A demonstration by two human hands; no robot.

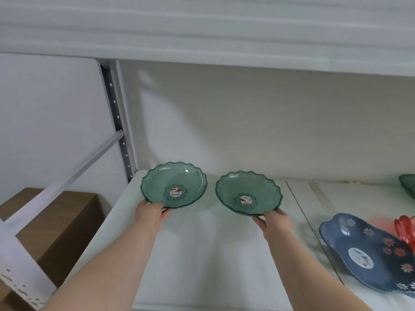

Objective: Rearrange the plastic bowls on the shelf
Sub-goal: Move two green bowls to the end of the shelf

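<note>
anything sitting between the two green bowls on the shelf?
Nothing. In the head view, only a narrow strip of bare white shelf separates the left green bowl from the right green bowl; their scalloped rims don't touch.

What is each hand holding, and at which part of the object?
The left hand holds the left green bowl by its near rim. The right hand holds the right green bowl by its near rim.
</note>
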